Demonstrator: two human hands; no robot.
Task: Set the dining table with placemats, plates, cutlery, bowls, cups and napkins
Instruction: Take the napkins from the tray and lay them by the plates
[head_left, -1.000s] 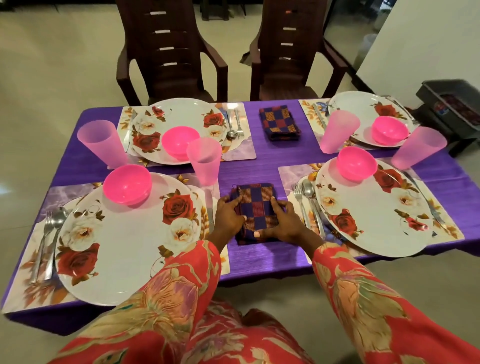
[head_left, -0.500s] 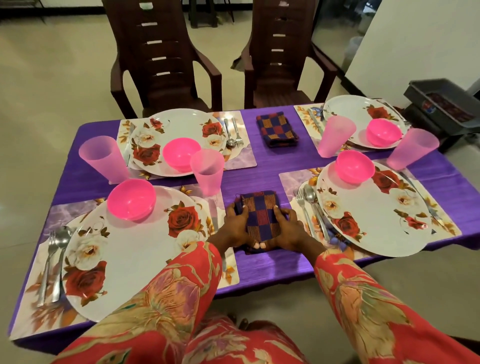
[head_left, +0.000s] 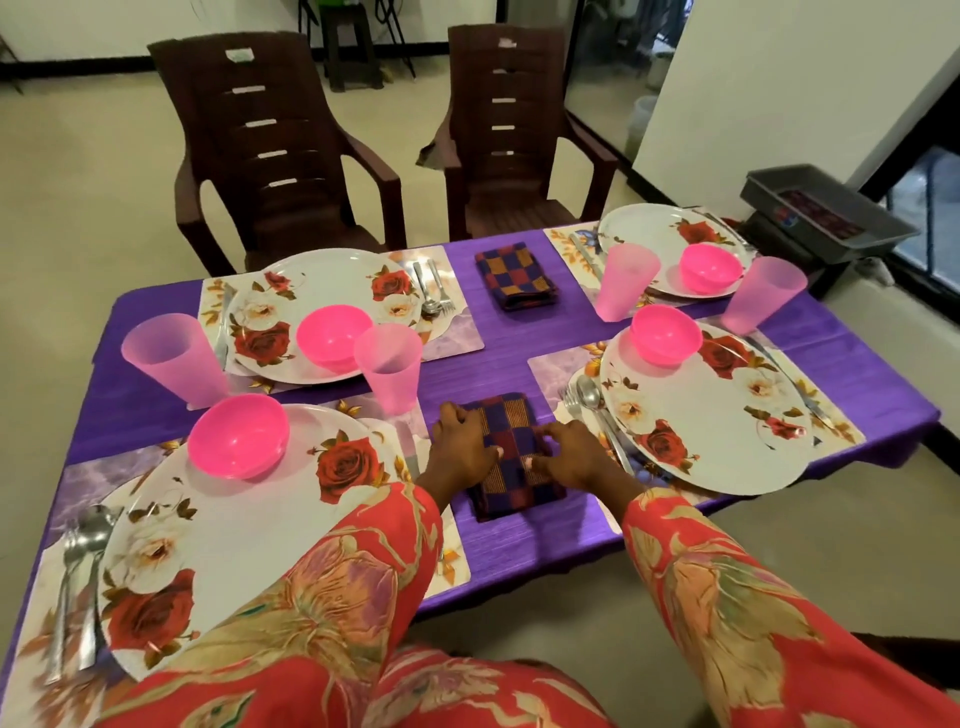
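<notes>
A folded napkin (head_left: 508, 415) in a blue, red and orange check lies on the purple tablecloth (head_left: 498, 353), between the two near placemats. My left hand (head_left: 460, 452) rests on its left half with bent fingers. On the right half, my right hand (head_left: 569, 457) presses down with its fingertips. A second checked napkin (head_left: 517, 278) lies between the two far settings. Each of the settings has a floral plate (head_left: 722, 431), a pink bowl (head_left: 238, 435), a pink cup (head_left: 388, 366), and a spoon and fork (head_left: 589, 402).
Two brown plastic chairs (head_left: 275, 150) stand at the table's far side. A grey bin (head_left: 826, 213) sits on the floor at the right, beyond the table corner. The near table edge runs just below my forearms.
My hands have moved from the napkin's sides onto its top. The napkin stays in the same spot. My head has lifted, so more of the chairs and room shows.
</notes>
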